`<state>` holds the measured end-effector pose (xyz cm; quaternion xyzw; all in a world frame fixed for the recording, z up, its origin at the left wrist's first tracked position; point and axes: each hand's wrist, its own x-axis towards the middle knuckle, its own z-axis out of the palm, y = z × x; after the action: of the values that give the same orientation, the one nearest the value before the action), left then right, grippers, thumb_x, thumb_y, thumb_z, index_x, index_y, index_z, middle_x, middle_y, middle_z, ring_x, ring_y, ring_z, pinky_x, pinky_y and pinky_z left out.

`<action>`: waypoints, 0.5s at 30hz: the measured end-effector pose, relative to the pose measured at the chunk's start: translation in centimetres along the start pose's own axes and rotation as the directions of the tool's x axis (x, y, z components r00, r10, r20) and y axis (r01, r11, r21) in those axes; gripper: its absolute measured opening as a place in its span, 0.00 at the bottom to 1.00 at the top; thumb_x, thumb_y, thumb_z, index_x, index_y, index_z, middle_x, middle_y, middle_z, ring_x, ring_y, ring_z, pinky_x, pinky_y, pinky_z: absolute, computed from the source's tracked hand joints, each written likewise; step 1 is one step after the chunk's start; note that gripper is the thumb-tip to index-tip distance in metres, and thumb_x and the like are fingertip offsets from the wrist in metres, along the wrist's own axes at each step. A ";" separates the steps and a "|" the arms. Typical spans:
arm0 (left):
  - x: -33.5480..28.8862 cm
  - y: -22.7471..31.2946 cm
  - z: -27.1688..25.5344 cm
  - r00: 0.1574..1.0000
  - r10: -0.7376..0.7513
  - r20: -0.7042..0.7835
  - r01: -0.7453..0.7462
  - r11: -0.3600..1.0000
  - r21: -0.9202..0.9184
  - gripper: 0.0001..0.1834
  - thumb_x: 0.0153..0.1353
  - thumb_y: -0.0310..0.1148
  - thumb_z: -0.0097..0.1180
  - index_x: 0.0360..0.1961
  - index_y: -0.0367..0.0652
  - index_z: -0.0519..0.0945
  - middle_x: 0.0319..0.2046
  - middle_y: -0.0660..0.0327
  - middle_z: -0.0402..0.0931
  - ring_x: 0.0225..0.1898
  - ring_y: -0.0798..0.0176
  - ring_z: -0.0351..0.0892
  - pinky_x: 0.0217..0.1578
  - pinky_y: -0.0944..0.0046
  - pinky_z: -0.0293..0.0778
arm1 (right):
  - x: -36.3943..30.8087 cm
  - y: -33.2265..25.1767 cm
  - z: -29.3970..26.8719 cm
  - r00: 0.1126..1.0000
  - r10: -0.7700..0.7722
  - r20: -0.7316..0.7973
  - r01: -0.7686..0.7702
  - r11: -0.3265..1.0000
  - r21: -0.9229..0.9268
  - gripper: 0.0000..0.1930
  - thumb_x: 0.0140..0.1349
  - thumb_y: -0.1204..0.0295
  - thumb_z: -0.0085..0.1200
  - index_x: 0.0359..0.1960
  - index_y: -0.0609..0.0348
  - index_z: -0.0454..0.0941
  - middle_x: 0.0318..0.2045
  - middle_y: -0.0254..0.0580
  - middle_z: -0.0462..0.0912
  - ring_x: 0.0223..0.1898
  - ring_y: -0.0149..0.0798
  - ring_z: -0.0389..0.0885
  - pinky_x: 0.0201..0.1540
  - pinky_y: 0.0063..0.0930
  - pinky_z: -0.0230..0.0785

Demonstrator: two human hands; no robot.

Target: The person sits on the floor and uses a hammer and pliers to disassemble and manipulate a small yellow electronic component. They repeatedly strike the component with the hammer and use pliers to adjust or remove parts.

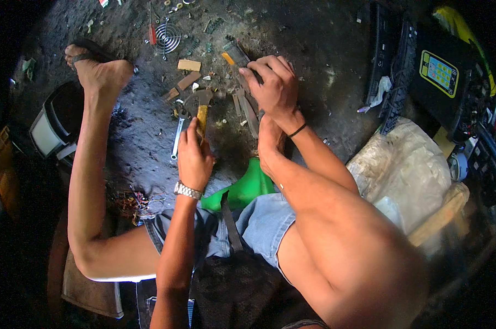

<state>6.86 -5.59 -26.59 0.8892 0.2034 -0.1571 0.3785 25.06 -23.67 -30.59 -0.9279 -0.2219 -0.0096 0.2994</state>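
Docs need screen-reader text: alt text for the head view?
A bare left hand grips a yellow-handled hammer, while the right hand is beside a small yellow piece, its grip unclear. On the dark, littered floor, a wrench lies near the hammer; a red screwdriver and round fan grille lie farther out.

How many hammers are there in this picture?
1: the yellow-handled hammer, gripped in the left hand, right of the wrench. Others may be hidden among the clutter.
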 end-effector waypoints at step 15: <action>21.6 6.3 -1.5 0.535 0.790 0.300 -0.841 0.532 0.098 0.23 0.51 0.26 0.62 0.52 0.38 0.80 0.47 0.52 0.77 0.56 0.42 0.75 0.58 0.51 0.75 | 0.6 1.3 1.2 0.998 -0.005 -0.059 0.018 0.972 0.234 0.17 0.57 0.71 0.71 0.46 0.61 0.79 0.39 0.45 0.82 0.41 0.50 0.84 0.42 0.41 0.77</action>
<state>28.77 -3.17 -31.10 0.8942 -0.3008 -0.0801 0.3216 25.96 -23.70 -32.21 -0.8840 -0.2181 -0.0120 0.4132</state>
